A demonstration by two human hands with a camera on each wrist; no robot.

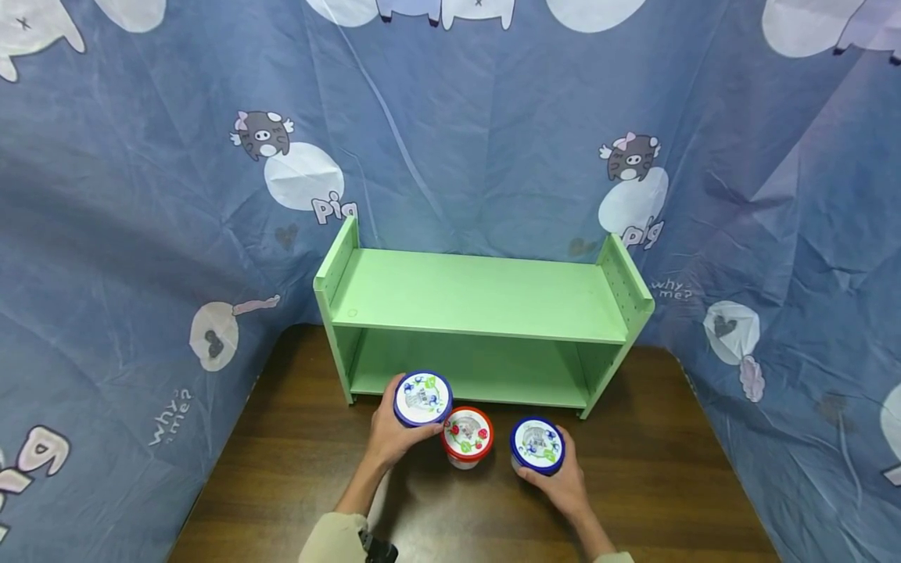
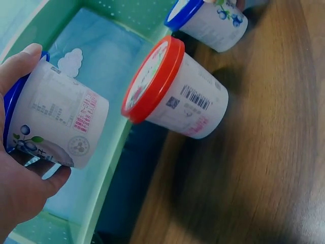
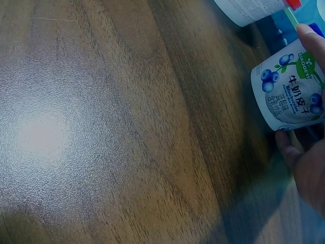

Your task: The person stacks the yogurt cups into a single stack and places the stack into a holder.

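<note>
My left hand (image 1: pixel 389 438) grips a blue-lidded blueberry yogurt cup (image 1: pixel 422 399), thumb on one side and fingers round the other. This cup is up off the table, in front of the shelf's left half. A red-lidded yogurt cup (image 1: pixel 468 435) stands upright on the table just to its right; its barcode side faces the left wrist view. Farther right, my right hand (image 1: pixel 565 486) holds a second blue-lidded cup (image 1: pixel 538 444), its blueberry label (image 3: pixel 292 84) showing in the right wrist view. Whether this second cup touches the table I cannot tell.
A light green two-tier shelf (image 1: pixel 479 295) stands behind the cups at the back of the brown wooden table (image 1: pixel 281 469). Its raised side panels bound both ends. Blue cloth (image 1: pixel 479 156) with pig prints hangs behind and at both sides.
</note>
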